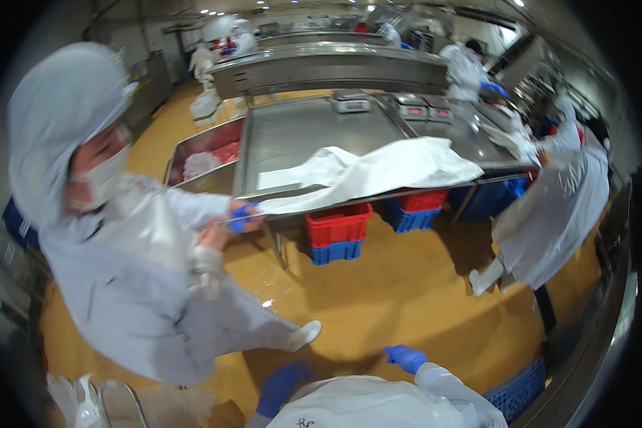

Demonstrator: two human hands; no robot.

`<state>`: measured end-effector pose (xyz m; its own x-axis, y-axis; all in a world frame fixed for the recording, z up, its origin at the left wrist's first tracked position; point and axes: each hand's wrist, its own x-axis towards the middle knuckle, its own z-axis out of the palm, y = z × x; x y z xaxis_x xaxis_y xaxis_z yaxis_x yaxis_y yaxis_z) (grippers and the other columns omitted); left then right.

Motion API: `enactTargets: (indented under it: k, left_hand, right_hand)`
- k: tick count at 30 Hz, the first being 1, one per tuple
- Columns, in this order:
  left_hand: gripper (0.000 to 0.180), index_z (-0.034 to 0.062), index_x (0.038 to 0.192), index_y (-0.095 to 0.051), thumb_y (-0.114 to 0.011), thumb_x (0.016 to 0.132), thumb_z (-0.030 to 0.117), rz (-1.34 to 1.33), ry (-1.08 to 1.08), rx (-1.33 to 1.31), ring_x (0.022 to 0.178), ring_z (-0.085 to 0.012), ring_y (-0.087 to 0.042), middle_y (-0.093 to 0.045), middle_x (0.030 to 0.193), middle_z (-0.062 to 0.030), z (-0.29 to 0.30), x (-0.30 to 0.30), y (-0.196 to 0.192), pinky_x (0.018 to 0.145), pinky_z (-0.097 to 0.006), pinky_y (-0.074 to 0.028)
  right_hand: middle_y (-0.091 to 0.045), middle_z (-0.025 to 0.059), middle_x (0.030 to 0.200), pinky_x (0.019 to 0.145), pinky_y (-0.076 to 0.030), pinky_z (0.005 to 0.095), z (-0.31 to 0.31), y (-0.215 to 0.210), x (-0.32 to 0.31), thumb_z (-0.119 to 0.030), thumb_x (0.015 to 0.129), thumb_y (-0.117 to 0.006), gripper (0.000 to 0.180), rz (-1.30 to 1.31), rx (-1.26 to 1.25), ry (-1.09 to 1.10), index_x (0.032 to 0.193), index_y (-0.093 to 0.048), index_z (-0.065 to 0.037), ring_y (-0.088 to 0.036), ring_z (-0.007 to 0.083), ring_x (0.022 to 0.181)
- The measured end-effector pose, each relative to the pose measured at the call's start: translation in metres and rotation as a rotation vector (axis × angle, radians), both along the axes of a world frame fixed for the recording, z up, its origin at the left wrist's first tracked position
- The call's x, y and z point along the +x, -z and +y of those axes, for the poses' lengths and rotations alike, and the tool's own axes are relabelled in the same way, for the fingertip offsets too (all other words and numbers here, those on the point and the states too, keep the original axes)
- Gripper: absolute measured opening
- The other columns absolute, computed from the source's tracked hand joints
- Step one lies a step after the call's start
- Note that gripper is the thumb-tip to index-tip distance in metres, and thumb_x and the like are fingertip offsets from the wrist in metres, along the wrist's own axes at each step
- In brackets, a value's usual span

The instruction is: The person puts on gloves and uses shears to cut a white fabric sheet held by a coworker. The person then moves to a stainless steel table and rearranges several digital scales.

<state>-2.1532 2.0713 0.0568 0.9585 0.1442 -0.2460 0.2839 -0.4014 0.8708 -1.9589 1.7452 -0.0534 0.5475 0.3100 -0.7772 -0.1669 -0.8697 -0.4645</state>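
Note:
My left hand (283, 389) in a blue glove hangs low in front of my white apron (357, 406), smeared by motion, so its fingers cannot be made out. Further right, my right hand (406, 358), also blue-gloved, has its fingers curled in with no object visible in it. Both are over the yellow floor, touching nothing that I can see. Ahead, a white plastic sheet (399, 167) lies crumpled along the front edge of a steel table (292, 128). A co-worker at left holds a thin metal rod-like tool (244, 217) by the table's corner.
Red crates (337, 225) on blue crates (335, 252) stand beneath the table. A steel tub (182, 153) with red meat is at its left. Scales (351, 102) sit on top. Another person (556, 207) stands at right. A blue basket (517, 392) is near my right side.

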Motion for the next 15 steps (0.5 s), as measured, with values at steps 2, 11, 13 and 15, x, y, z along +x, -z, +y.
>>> enactTargets:
  k: [2,11,13,15]
  left_hand:
    - [0.037,-0.0018,0.102,-0.069,-0.050,0.107,0.029,0.086,0.056,-0.301,0.097,-0.0174,-0.064,-0.068,0.100,-0.0075,-0.023,0.053,-0.005,0.091,-0.029,-0.048]
    - [0.051,-0.0031,0.094,-0.068,-0.053,0.104,0.044,0.229,0.173,-0.338,0.088,-0.0167,-0.062,-0.068,0.089,-0.0066,-0.117,0.214,-0.034,0.087,-0.030,-0.047]
    - [0.053,-0.0027,0.095,-0.069,-0.054,0.103,0.047,0.316,0.181,-0.352,0.089,-0.0165,-0.062,-0.069,0.089,-0.0065,-0.125,0.236,-0.025,0.088,-0.030,-0.047]
    - [0.054,-0.0015,0.096,-0.070,-0.054,0.102,0.050,0.352,0.191,-0.274,0.090,-0.0164,-0.062,-0.069,0.090,-0.0059,-0.131,0.261,-0.014,0.090,-0.030,-0.047]
  right_hand:
    - [-0.073,0.0114,0.118,0.105,-0.043,0.0364,-0.038,0.004,-0.005,-0.052,0.105,-0.035,0.062,0.047,0.019,0.128,0.121,-0.068,-0.002,-0.065,0.0240,0.109]
    - [-0.072,0.0126,0.115,0.104,-0.043,0.0359,-0.119,-0.012,0.031,-0.052,0.103,-0.041,0.060,-0.018,0.202,0.450,0.115,-0.070,-0.001,-0.065,0.0240,0.109]
    - [-0.071,0.0105,0.118,0.105,-0.042,0.0361,-0.126,-0.005,0.063,-0.055,0.102,-0.041,0.061,-0.019,0.202,0.432,0.123,-0.066,-0.003,-0.063,0.0239,0.112]
    - [-0.070,0.0101,0.121,0.105,-0.041,0.0368,-0.139,0.010,0.091,-0.055,0.101,-0.044,0.061,-0.016,0.232,0.480,0.128,-0.064,-0.004,-0.062,0.0249,0.115]
